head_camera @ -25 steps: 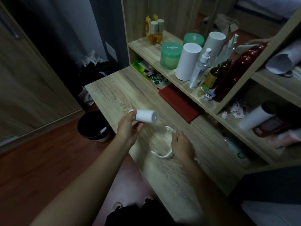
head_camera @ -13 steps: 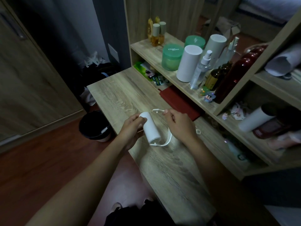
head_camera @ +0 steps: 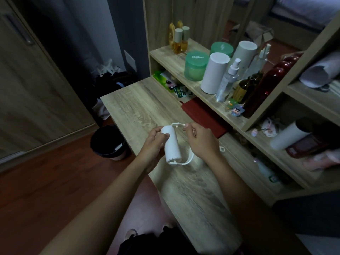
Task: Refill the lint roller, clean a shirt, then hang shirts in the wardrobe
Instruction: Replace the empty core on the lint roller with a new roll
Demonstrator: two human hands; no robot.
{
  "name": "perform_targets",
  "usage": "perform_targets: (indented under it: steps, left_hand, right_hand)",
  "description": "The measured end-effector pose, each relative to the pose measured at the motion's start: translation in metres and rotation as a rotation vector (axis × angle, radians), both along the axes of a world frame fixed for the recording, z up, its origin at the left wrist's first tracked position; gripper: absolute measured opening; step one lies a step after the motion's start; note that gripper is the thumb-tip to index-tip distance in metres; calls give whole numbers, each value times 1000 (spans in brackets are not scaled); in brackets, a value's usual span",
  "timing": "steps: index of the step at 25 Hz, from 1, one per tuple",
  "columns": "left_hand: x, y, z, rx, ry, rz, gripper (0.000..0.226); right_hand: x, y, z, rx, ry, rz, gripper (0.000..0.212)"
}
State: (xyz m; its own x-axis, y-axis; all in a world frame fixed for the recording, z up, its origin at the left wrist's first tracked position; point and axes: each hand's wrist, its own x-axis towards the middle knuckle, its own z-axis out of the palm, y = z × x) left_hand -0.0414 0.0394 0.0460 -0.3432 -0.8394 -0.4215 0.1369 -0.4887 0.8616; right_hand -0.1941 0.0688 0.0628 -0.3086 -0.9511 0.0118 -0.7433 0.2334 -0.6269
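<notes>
A white refill roll [head_camera: 171, 144] stands on end over the wooden desk [head_camera: 139, 111], held by my left hand [head_camera: 153, 144], whose fingers wrap its left side and top. My right hand [head_camera: 201, 140] pinches the thin white lint roller frame [head_camera: 186, 160]. The frame curves from under the roll's lower end, behind my right hand, up to a bracket arm [head_camera: 177, 124] at the roll's top. Its lower peg sits at the roll's bottom end; the upper peg is just beside the top end. No shirt or wardrobe interior is visible.
A red notebook [head_camera: 204, 117] lies on the desk just beyond my hands. The shelf above holds green jars [head_camera: 196, 66], a white cylinder [head_camera: 214, 72], a spray bottle [head_camera: 228, 80] and dark bottles. A black bin [head_camera: 108, 142] stands on the floor left of the desk.
The roll went from lying sideways in my left hand to standing upright. My right hand lifted the frame off the desk and brought it around the roll, lower peg at its bottom end.
</notes>
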Motion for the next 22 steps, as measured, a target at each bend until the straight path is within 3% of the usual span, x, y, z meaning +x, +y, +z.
perform_targets:
  steps: [6, 11, 18, 22]
  left_hand:
    - [-11, 9, 10, 27, 60, -19, 60]
    - [-11, 8, 13, -44, 11, 92, 59]
    - [-4, 10, 20, -111, -89, 40, 59]
    - [9, 4, 23, -184, -143, -30, 55]
  right_hand:
    - [8, -2, 7, 1, -9, -43, 36]
    - [18, -10, 12, 35, -16, -56, 39]
    - [27, -16, 11, 51, -1, -30, 40]
    - [23, -14, 8, 49, -197, 105, 35]
